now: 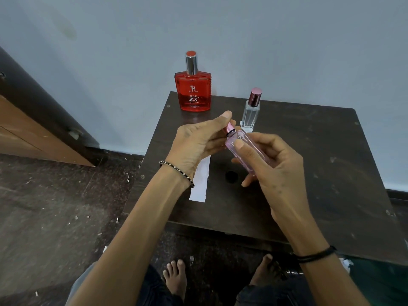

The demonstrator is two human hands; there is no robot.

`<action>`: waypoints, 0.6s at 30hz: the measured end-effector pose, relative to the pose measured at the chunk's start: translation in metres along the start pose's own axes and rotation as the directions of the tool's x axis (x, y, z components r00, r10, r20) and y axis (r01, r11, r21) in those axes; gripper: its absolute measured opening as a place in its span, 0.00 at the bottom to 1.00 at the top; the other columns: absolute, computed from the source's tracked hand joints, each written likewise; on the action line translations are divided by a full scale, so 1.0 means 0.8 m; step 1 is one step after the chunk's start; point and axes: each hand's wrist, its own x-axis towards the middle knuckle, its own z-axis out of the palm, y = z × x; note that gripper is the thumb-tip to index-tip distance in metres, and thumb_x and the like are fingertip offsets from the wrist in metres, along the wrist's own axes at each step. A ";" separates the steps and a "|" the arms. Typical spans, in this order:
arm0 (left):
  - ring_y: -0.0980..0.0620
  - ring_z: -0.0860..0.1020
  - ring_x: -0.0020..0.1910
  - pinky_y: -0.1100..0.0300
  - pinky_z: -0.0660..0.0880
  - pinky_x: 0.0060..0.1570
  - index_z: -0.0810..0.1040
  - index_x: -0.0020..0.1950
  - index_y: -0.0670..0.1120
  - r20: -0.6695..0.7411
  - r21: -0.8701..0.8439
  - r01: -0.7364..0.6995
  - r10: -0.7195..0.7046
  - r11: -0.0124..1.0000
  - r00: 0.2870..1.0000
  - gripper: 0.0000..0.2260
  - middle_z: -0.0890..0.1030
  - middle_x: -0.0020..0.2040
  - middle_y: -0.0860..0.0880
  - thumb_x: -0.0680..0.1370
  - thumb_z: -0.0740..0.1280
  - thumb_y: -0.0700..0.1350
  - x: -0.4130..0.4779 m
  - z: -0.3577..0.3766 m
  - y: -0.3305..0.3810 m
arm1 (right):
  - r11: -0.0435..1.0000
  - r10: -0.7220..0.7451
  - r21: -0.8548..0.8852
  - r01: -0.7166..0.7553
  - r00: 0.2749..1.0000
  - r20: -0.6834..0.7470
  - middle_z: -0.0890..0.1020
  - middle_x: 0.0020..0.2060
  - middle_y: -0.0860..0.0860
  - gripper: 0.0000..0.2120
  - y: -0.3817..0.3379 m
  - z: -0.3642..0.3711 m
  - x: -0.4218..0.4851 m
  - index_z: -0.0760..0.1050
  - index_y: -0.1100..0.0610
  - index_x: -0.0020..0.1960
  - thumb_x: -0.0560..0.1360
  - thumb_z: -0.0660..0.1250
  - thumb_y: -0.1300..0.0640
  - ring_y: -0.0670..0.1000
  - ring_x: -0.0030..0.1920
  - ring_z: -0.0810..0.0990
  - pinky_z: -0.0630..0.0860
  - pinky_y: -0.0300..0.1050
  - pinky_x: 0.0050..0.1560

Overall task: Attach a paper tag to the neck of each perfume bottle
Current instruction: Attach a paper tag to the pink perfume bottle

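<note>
Your bare feet (175,277) stand on a speckled dark floor (55,206) scattered with paper scraps, before a dark wooden tabletop (309,173) set against a pale blue wall (265,40). Your right hand (273,164) grips the slim pink glass perfume bottle (247,149) tilted above the tabletop's middle, while your left hand's (198,142) fingers (225,118) pinch its cap. A white paper strip (199,184) lies near the left edge; a red square bottle (193,91) and a clear bottle (250,113) stand along the far edge.
</note>
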 end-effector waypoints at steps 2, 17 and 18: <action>0.45 0.86 0.52 0.49 0.81 0.58 0.86 0.51 0.41 0.010 0.040 -0.017 0.016 0.999 1.000 0.10 0.88 0.50 0.43 0.77 0.72 0.47 -0.001 0.001 -0.001 | 0.999 0.010 0.047 -0.009 1.000 -0.014 0.87 0.46 0.41 0.15 -0.001 0.000 -0.001 0.78 0.53 0.58 0.73 0.74 0.52 0.49 0.44 0.88 0.81 0.40 0.27; 0.52 0.87 0.43 0.58 0.84 0.47 0.86 0.42 0.46 -0.081 0.022 -0.058 0.059 0.998 0.995 0.12 0.88 0.41 0.48 0.78 0.70 0.53 -0.001 0.004 0.002 | 0.957 0.090 0.277 -0.081 0.996 -0.020 0.88 0.47 0.53 0.15 -0.004 -0.009 0.009 0.78 0.58 0.55 0.72 0.73 0.53 0.52 0.39 0.87 0.76 0.37 0.25; 0.52 0.87 0.43 0.60 0.83 0.45 0.86 0.43 0.46 -0.089 0.023 -0.072 0.074 0.997 0.993 0.12 0.88 0.40 0.49 0.78 0.70 0.52 0.000 0.003 0.002 | 0.957 0.086 0.281 -0.075 0.996 -0.029 0.88 0.48 0.53 0.15 -0.004 -0.010 0.010 0.78 0.59 0.56 0.72 0.73 0.53 0.52 0.39 0.87 0.76 0.37 0.25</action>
